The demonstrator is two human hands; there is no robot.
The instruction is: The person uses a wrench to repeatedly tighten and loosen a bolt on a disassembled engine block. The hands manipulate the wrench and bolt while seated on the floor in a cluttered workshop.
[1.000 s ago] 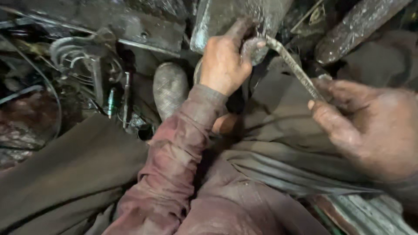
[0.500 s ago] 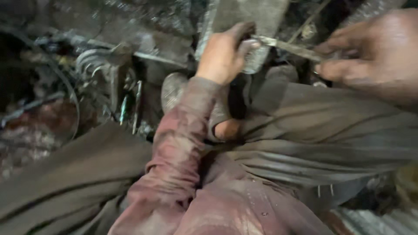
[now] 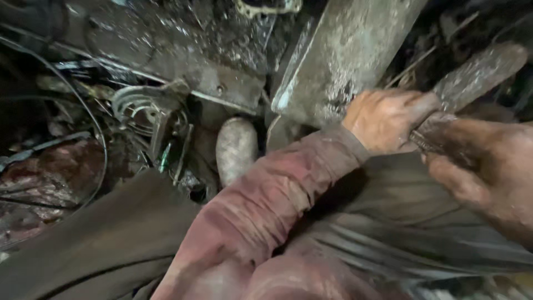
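Both hands meet at the right of the frame, right where a greasy metal tool [image 3: 436,133] sits. The left hand [image 3: 383,119], coming out of a reddish sleeve [image 3: 277,200] that runs up from the bottom centre, is curled over the tool's end, fingers wrapped down and pressed against the base of a big grey metal plate [image 3: 338,55] that slants through the upper middle. The right hand [image 3: 483,172] enters from the right edge and is closed around the tool's other part, thumb lying along it. So both hands are gripping the same piece, touching or nearly touching each other. Can't really tell what kind of tool it is, too much grime and blur.

Above the right hand, in the upper right, a flat dirty bar [image 3: 477,72] sticks out on a diagonal. Just left of the sleeve, around centre, there's a rounded shoe toe [image 3: 236,147]. Further left sits a coiled spring part [image 3: 141,108] among oily scrap, and a thin black cable [image 3: 94,133] curves down the left side. A dark metal housing [image 3: 183,50] fills the upper left. Dark cloth [image 3: 422,233], looks like trousers, covers the lower right under the hands, and more of it spreads across the lower left.
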